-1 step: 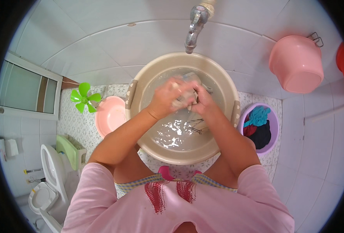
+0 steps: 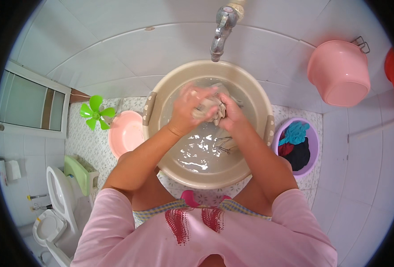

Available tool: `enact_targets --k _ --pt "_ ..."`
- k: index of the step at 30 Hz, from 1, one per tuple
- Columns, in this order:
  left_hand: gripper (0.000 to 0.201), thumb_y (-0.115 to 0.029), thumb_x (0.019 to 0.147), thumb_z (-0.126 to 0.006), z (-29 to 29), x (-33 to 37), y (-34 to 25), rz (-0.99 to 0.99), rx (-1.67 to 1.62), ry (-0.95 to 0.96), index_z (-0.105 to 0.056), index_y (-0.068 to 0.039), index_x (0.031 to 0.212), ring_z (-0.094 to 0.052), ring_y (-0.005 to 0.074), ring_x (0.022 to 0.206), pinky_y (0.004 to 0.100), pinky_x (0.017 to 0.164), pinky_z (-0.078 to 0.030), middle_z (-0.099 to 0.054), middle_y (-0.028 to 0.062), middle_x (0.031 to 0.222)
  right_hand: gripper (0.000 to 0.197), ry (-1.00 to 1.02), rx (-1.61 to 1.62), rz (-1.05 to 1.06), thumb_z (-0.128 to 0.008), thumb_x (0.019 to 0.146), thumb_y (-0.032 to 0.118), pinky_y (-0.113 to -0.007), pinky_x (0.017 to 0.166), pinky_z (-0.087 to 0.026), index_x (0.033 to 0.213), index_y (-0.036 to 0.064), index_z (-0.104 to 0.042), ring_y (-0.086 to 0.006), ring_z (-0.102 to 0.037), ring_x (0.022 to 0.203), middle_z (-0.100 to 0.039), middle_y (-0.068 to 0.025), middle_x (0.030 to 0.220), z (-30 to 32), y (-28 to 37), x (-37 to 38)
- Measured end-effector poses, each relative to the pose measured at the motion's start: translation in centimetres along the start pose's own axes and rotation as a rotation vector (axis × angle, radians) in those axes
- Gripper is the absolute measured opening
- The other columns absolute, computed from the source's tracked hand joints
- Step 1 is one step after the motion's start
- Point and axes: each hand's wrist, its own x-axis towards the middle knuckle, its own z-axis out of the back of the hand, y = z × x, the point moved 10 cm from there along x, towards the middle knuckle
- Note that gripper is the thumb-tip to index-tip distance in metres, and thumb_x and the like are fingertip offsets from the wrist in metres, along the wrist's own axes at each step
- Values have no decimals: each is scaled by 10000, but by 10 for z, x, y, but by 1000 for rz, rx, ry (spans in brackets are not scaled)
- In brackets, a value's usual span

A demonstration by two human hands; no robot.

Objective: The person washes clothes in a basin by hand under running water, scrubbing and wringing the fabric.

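A large beige basin (image 2: 206, 181) of cloudy water stands in front of me. Over the water, my right hand (image 2: 231, 112) grips a bunched, wet beige cloth garment (image 2: 215, 110). My left hand (image 2: 186, 109) is at the cloth's left side, its fingers spread and somewhat blurred, the thumb stretched across the front of the bundle. Whether the left palm touches the cloth is hard to tell. More of the pale fabric lies in the water behind and below the hands, with thin dark strands near my right wrist.
A chrome tap (image 2: 222, 33) juts from the wall above the basin. Left are a pink basin (image 2: 126, 133) and a green fan-like blade (image 2: 96, 113); right, a purple basin (image 2: 313, 162) holds dark clothes and a turquoise mesh puff (image 2: 297, 132). A pink bucket (image 2: 339, 73) hangs on the wall.
My left hand has shifted slightly left and its fingers have spread away from the cloth, leaving more of the bundle visible. My right hand keeps its grip.
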Motion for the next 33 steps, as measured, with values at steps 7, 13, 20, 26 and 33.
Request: enact_targets --k 7,13,20,26,33 --pt "184 -187 808 -609 -43 -85 84 1002 -502 -368 -553 -41 905 -563 125 746 311 669 -476 -583 20 822 199 -438 -489 891 -623 691 27 -322 630 -467 885 34 -580 -180 -577 729 -588 -66 873 -1 71 -48" --pt "407 -337 802 -589 -87 -110 87 1540 -1033 -346 -522 -58 1090 -583 170 781 312 634 -484 -577 85 924 185 -480 -1148 1389 -695 663 108 -337 643 -445 811 55 -598 -252 -566 711 -561 -88 802 -73 83 -94" --pt "345 -454 826 -456 -110 -114 85 1643 -1267 -39 -551 -146 950 -592 152 720 335 549 -485 -597 25 833 194 -315 -1273 1281 -701 631 152 -362 569 -406 689 45 -551 -279 -525 657 -538 -99 717 -84 76 -78" --pt "317 -446 807 -439 -140 -142 85 1722 -1437 278 -563 -173 910 -578 159 719 299 562 -469 -601 27 844 178 -139 -1241 1202 -607 551 17 -280 533 -366 629 -21 -452 -171 -413 565 -450 -68 613 -87 72 -68" --pt "349 -450 836 -415 -156 -142 35 1647 -2097 606 -557 -150 945 -590 200 741 282 541 -484 -599 50 882 179 74 -1343 1076 -569 504 14 -295 522 -341 612 -25 -432 -161 -388 554 -424 -84 613 -97 60 -60"
